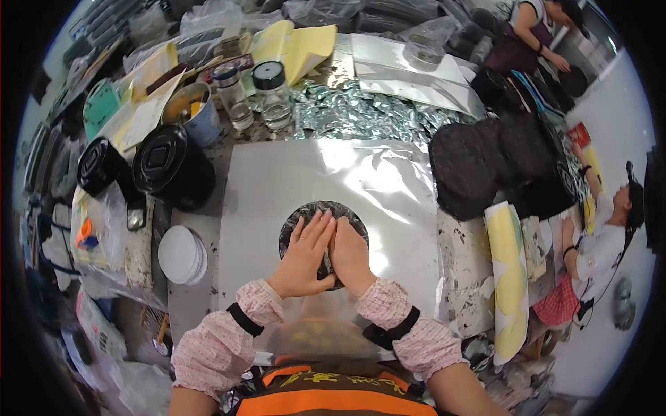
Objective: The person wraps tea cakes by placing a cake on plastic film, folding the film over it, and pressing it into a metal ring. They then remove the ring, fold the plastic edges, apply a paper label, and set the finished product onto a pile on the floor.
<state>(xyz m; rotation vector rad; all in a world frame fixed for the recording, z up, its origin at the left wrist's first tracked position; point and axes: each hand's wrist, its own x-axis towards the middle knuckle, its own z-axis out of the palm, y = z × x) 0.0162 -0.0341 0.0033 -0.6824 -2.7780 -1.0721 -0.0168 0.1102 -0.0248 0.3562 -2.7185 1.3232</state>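
Note:
A large silver foil sheet (pixel 388 194) lies flat on the worktable in front of me. On it sits a dark round cake wrapped in clear film (pixel 305 216). My left hand (pixel 303 258) and my right hand (pixel 350 255) rest side by side on top of the cake, palms down, fingers stretched out flat and pressing on it. Both wrists wear pink patterned sleeve covers with black bands.
Two black round tins (pixel 166 163) stand at the left, with a stack of white paper discs (pixel 182 255) below them. Glass jars (pixel 272 93) and crumpled foil packets (pixel 361 111) lie behind. Dark round cakes (pixel 479 166) are piled at the right. Other people work at the right.

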